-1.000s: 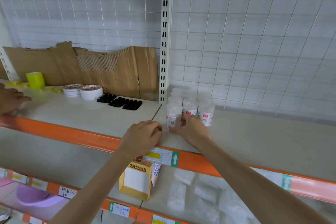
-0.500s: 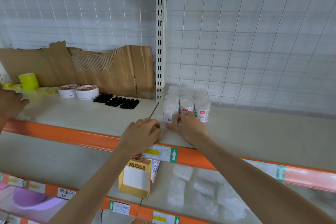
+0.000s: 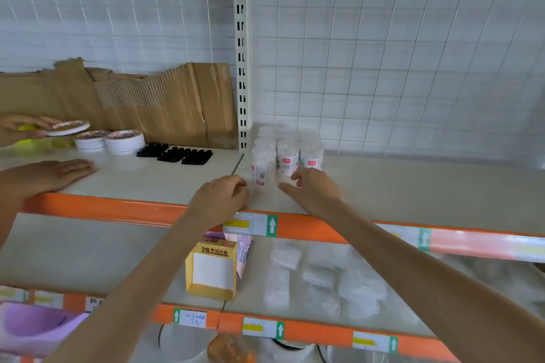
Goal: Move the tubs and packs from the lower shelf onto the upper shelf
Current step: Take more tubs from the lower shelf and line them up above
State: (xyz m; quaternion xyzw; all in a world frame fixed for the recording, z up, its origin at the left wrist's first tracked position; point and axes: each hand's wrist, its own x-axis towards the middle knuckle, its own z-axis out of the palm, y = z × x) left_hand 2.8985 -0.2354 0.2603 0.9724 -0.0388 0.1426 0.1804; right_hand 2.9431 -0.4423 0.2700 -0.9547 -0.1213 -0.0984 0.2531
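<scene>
1. In the head view, a cluster of small labelled tubs point(image 3: 283, 153) stands upright on the upper shelf point(image 3: 413, 186). It sits toward the back-left corner of this bay, just beside the slotted upright post point(image 3: 242, 68).
2. Our right hand point(image 3: 312, 190) hovers at the front of the cluster with its fingers spread and relaxed. It grasps nothing and stops just short of the nearest tub.
3. Our left hand point(image 3: 219, 200) rests at the shelf's front edge with its fingers curled under. We cannot tell whether it holds anything.
4. We judge the tubs part done, since no tub shows below. The clear plastic packs point(image 3: 318, 280) are left, lying loose across the lower shelf point(image 3: 73, 250) right of the yellow carton point(image 3: 211, 270).
5. The orange front rail point(image 3: 118, 209) overhangs the packs, so we think each lift must come forward past it before rising.
6. The upper shelf lies bare to the right of the tubs as far as the wire grid back point(image 3: 383, 53), which gives wide room to set packs down.
7. The left bay is busier. Torn cardboard point(image 3: 147, 103) leans along its back edge, with black trays point(image 3: 177, 153) and round white tins point(image 3: 124, 141) in front of it.
8. Another person's hand point(image 3: 50, 174) lies flat near that bay's front edge.
</scene>
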